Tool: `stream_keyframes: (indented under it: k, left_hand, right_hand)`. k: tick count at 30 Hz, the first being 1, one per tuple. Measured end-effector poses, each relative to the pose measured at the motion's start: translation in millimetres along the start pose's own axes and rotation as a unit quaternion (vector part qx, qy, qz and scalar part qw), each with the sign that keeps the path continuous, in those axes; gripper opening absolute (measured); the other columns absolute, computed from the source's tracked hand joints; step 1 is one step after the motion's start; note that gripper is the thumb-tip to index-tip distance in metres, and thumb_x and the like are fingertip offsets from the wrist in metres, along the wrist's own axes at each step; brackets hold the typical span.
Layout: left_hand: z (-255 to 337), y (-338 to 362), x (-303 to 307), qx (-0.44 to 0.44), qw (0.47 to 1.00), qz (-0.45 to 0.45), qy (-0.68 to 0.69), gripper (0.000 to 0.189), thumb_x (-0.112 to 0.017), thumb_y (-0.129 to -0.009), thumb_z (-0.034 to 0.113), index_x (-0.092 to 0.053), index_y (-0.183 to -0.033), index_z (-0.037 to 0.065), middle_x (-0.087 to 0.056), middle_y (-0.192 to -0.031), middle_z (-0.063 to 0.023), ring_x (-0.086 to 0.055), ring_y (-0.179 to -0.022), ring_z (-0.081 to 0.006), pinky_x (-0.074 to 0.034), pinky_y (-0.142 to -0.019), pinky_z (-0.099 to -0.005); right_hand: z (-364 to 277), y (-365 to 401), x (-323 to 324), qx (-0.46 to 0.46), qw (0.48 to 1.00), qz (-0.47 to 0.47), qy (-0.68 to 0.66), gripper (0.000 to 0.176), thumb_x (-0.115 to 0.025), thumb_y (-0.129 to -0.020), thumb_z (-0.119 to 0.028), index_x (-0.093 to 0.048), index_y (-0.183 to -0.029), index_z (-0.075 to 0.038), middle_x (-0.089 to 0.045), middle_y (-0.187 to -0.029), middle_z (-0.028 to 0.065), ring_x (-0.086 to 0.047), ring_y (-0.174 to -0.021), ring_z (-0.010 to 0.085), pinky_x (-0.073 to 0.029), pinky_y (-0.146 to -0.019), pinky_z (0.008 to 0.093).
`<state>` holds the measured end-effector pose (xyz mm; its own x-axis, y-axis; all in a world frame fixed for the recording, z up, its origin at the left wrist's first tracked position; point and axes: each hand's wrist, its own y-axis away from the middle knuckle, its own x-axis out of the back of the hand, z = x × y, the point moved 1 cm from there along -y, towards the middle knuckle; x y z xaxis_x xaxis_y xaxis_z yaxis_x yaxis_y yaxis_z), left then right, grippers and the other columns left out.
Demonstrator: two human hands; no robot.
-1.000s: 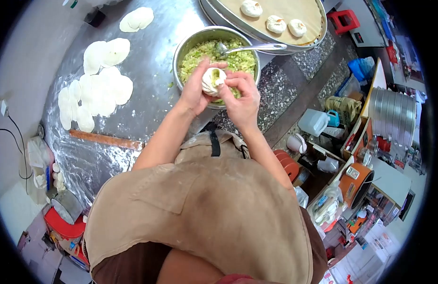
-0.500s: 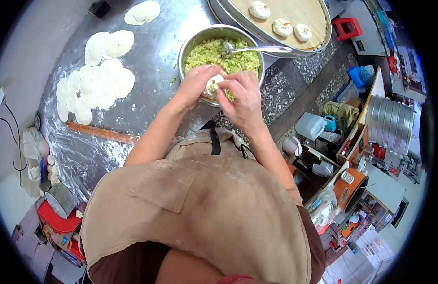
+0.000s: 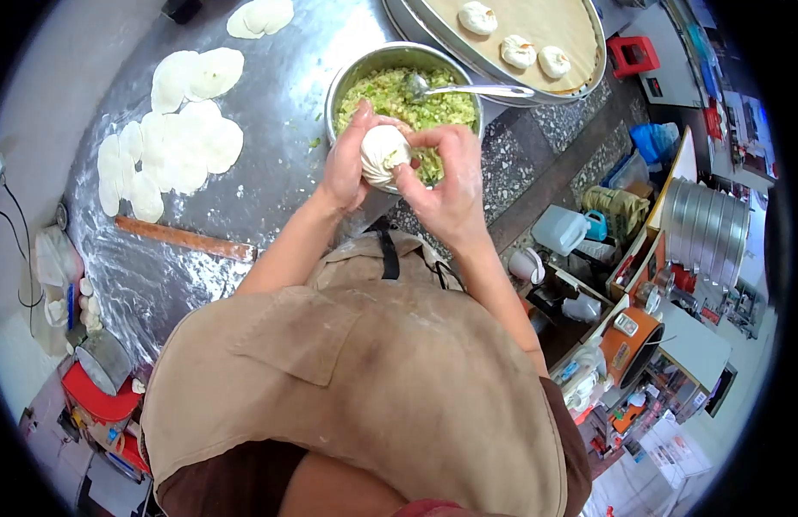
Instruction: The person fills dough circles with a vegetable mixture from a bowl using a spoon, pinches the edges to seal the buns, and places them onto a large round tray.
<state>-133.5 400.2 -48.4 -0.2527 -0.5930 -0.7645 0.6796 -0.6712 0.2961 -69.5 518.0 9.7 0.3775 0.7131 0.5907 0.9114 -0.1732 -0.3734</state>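
Observation:
A pleated white dough bun [image 3: 383, 153] rests in the cupped palm of my left hand [image 3: 345, 165], above the near rim of a steel bowl. My right hand [image 3: 451, 181] pinches the gathered edge of the bun between thumb and forefinger, where a little filling shows at the opening. Beneath both hands, the steel bowl [image 3: 333, 96] holds chopped green filling [image 3: 373, 89]. A metal spoon [image 3: 476, 90] stands in that filling, its handle lying over the bowl's right rim.
Flat dough rounds [image 3: 192, 146] overlap on the floured metal table [image 3: 270, 129] at left, near a wooden stick [image 3: 183, 239]. A round steamer tray [image 3: 537, 21] at upper right carries several buns [image 3: 518, 52]. Stacked metal rings [image 3: 707, 228] and an orange drum [image 3: 630, 345] stand far right.
The bun has turned in my hands, so its pleated side now faces up. My left fingers have opened around it, while my right hand still pinches its edge.

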Motion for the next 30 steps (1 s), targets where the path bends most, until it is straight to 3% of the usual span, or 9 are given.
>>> stream_keyframes:
  k: [5, 11, 14, 16, 20, 22, 23, 28, 30]
  left_hand:
    - [4.0, -1.5, -1.4, 0.015, 0.999, 0.025, -0.022, 0.046, -0.037, -0.096, 0.044, -0.058, -0.094, 0.003, -0.063, -0.081, -0.0086, -0.063, -0.066, -0.0165, -0.053, -0.061, -0.0282]
    - [6.7, -1.1, -4.3, 0.065, 0.996, 0.046, -0.030, 0.040, -0.042, -0.095, 0.040, -0.059, -0.090, 0.005, -0.063, -0.078, -0.0060, -0.062, -0.063, -0.0123, -0.051, -0.055, -0.0247]
    - [9.6, -5.3, 7.0, 0.145, 0.987, -0.015, -0.073, 0.034, -0.041, -0.096, 0.036, -0.057, -0.095, 0.006, -0.063, -0.083, -0.0062, -0.063, -0.068, -0.0138, -0.053, -0.055, -0.0268]
    - [7.9, -4.1, 8.4, 0.207, 0.972, -0.078, -0.083, 0.033, -0.041, -0.096, 0.036, -0.056, -0.103, 0.008, -0.063, -0.088, -0.0056, -0.063, -0.067, -0.0137, -0.052, -0.047, -0.0269]
    - [16.4, -2.1, -6.6, 0.217, 0.967, -0.043, -0.124, 0.034, -0.041, -0.095, 0.038, -0.054, -0.110, 0.009, -0.063, -0.089, -0.0051, -0.064, -0.068, -0.0132, -0.052, -0.045, -0.0268]
    - [24.9, -1.6, -11.6, 0.252, 0.942, -0.043, -0.216, 0.037, -0.040, -0.095, 0.039, -0.053, -0.114, 0.011, -0.063, -0.087, -0.0047, -0.065, -0.068, -0.0134, -0.053, -0.045, -0.0264]
    - [27.0, -0.2, -11.0, 0.268, 0.933, -0.049, -0.235, 0.039, -0.044, -0.089, 0.048, -0.056, -0.106, 0.014, -0.065, -0.081, -0.0046, -0.064, -0.064, -0.0145, -0.051, -0.045, -0.0256]
    - [32.4, -2.3, -5.4, 0.279, 0.918, -0.105, -0.262, 0.040, -0.041, -0.091, 0.048, -0.056, -0.103, 0.013, -0.064, -0.080, -0.0053, -0.064, -0.066, -0.0147, -0.051, -0.045, -0.0258]
    - [31.2, -2.2, -2.1, 0.287, 0.910, -0.113, -0.276, 0.040, -0.039, -0.092, 0.048, -0.056, -0.102, 0.013, -0.065, -0.079, -0.0057, -0.065, -0.066, -0.0148, -0.051, -0.045, -0.0258]
  right_hand:
    - [-1.5, -5.4, 3.9, 0.050, 0.996, -0.064, 0.030, 0.017, -0.066, -0.066, -0.006, -0.059, -0.082, -0.006, -0.054, -0.082, 0.0084, -0.050, -0.080, 0.0275, -0.041, -0.073, 0.0383]
    - [-10.1, -9.3, 9.4, 0.131, 0.988, -0.040, 0.076, 0.021, -0.068, -0.064, -0.004, -0.057, -0.081, -0.006, -0.054, -0.084, 0.0074, -0.052, -0.078, 0.0273, -0.042, -0.069, 0.0378]
    - [-5.9, -8.3, 12.0, 0.167, 0.976, -0.098, 0.100, 0.023, -0.069, -0.061, -0.003, -0.055, -0.080, -0.006, -0.055, -0.085, 0.0072, -0.053, -0.078, 0.0275, -0.042, -0.068, 0.0377]
    - [-12.1, -9.1, 16.4, 0.169, 0.975, -0.101, 0.101, 0.024, -0.069, -0.061, -0.004, -0.054, -0.080, -0.006, -0.055, -0.085, 0.0072, -0.053, -0.078, 0.0275, -0.043, -0.068, 0.0379]
    - [-15.0, -19.3, 16.9, 0.229, 0.960, -0.132, 0.097, 0.026, -0.069, -0.059, -0.004, -0.054, -0.079, -0.006, -0.054, -0.084, 0.0077, -0.053, -0.076, 0.0276, -0.043, -0.068, 0.0384]
    - [-13.4, -21.8, 18.7, 0.243, 0.951, -0.165, 0.095, 0.027, -0.070, -0.059, -0.005, -0.053, -0.079, -0.006, -0.054, -0.084, 0.0080, -0.053, -0.076, 0.0274, -0.043, -0.069, 0.0382]
    - [-13.7, -22.5, 19.3, 0.236, 0.951, -0.183, 0.080, 0.029, -0.070, -0.058, -0.003, -0.055, -0.083, -0.007, -0.054, -0.086, 0.0081, -0.053, -0.078, 0.0275, -0.044, -0.069, 0.0374]
    - [-20.2, -37.5, 19.1, 0.238, 0.943, -0.218, 0.085, 0.031, -0.069, -0.059, -0.001, -0.056, -0.087, -0.007, -0.054, -0.087, 0.0082, -0.052, -0.077, 0.0273, -0.045, -0.068, 0.0364]
    - [-18.3, -42.0, 16.1, 0.245, 0.917, -0.308, 0.060, 0.025, -0.070, -0.063, -0.002, -0.058, -0.085, -0.006, -0.056, -0.087, 0.0087, -0.053, -0.079, 0.0277, -0.045, -0.070, 0.0358]
